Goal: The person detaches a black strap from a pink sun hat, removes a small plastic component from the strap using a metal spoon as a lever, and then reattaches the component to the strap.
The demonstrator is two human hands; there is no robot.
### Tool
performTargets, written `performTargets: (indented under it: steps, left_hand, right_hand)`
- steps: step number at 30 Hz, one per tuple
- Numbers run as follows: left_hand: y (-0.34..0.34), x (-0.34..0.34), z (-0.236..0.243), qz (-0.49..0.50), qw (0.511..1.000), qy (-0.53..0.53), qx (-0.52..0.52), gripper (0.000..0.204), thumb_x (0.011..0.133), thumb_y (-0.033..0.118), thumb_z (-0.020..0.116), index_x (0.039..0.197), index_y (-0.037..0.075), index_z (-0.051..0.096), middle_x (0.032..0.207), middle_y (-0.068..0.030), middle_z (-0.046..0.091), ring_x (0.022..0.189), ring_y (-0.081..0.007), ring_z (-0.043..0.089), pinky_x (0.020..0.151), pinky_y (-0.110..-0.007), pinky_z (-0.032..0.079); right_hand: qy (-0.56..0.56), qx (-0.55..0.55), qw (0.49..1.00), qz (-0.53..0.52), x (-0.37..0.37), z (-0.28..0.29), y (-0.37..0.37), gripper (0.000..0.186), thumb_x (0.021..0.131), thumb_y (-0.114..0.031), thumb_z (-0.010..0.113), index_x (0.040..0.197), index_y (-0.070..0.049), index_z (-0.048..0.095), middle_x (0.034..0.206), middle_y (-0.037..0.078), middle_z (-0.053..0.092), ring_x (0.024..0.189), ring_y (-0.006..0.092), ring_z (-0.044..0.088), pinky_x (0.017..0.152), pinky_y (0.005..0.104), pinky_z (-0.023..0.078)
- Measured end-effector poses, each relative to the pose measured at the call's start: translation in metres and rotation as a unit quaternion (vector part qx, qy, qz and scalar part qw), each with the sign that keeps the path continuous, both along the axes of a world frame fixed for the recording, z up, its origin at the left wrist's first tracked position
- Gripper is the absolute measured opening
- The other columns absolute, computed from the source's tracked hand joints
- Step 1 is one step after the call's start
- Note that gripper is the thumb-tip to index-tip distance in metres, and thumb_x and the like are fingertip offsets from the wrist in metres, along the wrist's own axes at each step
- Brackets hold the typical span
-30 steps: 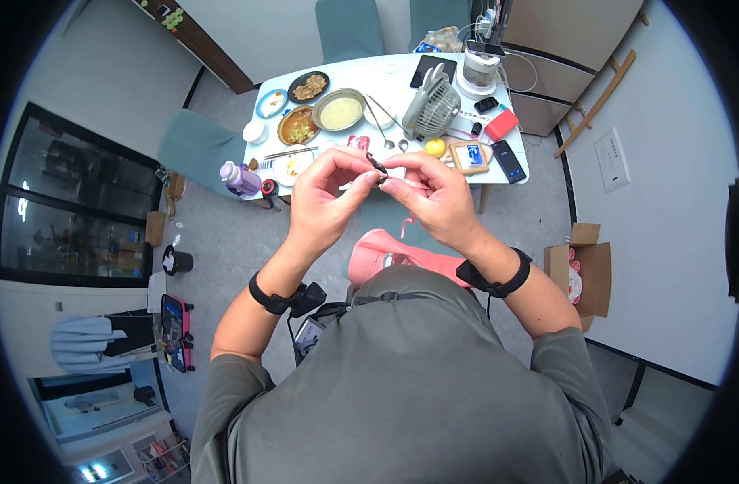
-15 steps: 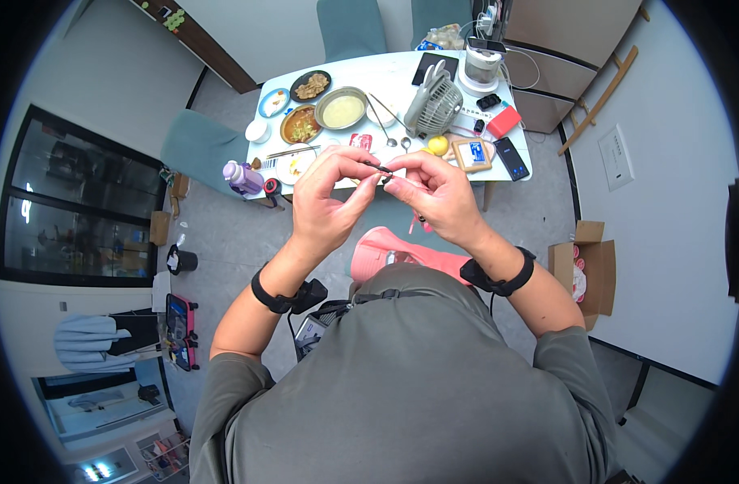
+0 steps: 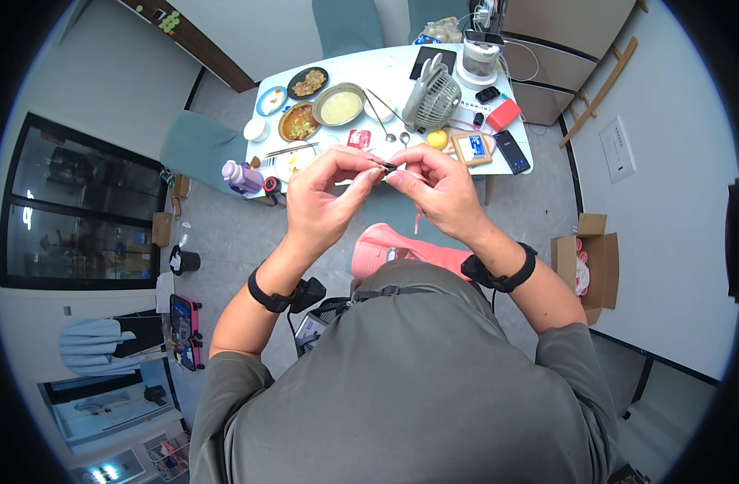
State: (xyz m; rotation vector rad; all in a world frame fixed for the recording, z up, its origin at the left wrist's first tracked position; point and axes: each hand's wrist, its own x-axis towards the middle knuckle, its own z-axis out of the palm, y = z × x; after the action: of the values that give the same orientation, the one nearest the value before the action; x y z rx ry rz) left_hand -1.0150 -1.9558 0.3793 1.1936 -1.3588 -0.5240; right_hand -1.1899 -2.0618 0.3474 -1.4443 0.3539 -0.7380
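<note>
Lavender plastic, by its look, makes up the upright bottle with the pale lid (image 3: 240, 177) near the left end of the smooth white surface (image 3: 361, 68), well apart from the work. Next comes the bare left hand (image 3: 325, 198), its grip narrow, thumb and forefinger pinched on a small, slim black piece (image 3: 389, 168). That piece lies between the fingertips of both hands, in front of the body; its material and finer shape are too small to tell. Probably this pinch should act as the anchor: gentle, close to the end, wrist quiet. Slightly right and lower hangs a thin, soft-looking pink strand (image 3: 418, 222), best kept out of the fingers, since a snag could tug the piece askew. The bare right hand (image 3: 443, 198) comes next, its grip equally narrow on the piece's other side; small fingertip turns would likely serve better than pulling from the arm. Farthest right, a flat, dark rectangular phone (image 3: 511, 152) lies near the surface's corner, apart from both hands.
</note>
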Motion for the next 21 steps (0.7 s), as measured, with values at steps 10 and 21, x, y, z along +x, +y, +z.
performTargets:
  steps: [10, 21]
  left_hand:
    - [-0.0008, -0.0008, 0.0048, -0.010, 1.000, 0.015, 0.008, 0.012, 0.091, -0.005, 0.070, 0.103, -0.005, 0.068, 0.106, -0.0130, 0.070, 0.098, -0.0175, 0.070, 0.086, -0.030, 0.060]
    - [0.0003, -0.0019, 0.0076, 0.006, 0.998, -0.065, -0.025, 0.011, 0.087, -0.007, 0.073, 0.098, -0.005, 0.071, 0.108, -0.0139, 0.071, 0.099, -0.0181, 0.070, 0.087, -0.030, 0.060]
  right_hand:
    - [-0.076, -0.008, 0.997, 0.012, 0.0065, -0.0011, -0.0009, 0.018, 0.097, -0.008, 0.070, 0.111, 0.003, 0.065, 0.102, 0.004, 0.065, 0.099, 0.0106, 0.066, 0.085, 0.0257, 0.055]
    - [-0.064, -0.095, 0.992, -0.043, 0.0093, -0.0049, -0.0017, 0.012, 0.095, -0.006, 0.069, 0.104, 0.000, 0.066, 0.097, 0.003, 0.065, 0.081, 0.0080, 0.060, 0.069, 0.0239, 0.049]
